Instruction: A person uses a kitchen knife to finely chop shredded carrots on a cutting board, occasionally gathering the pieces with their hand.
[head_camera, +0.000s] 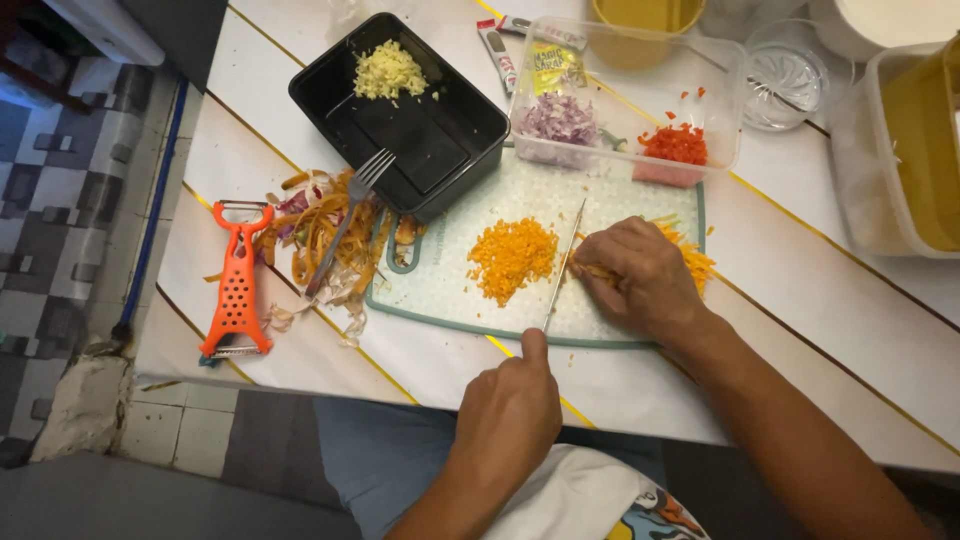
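Observation:
My left hand (510, 410) grips a knife (563, 265) by the handle, index finger along its spine, the blade lying across a pale green cutting board (440, 290). My right hand (640, 275) presses down on a bunch of orange carrot strips (692, 258), right of the blade. A heap of finely diced carrot (511, 258) lies left of the blade on the board.
A black tray (420, 140) holds minced ginger (388, 72), with a fork (345, 220) leaning on its edge. A clear container (722, 100) holds chopped purple onion (557, 120) and red pepper (674, 145). An orange peeler (238, 285) and peelings (315, 235) lie left. The table's edge is near my lap.

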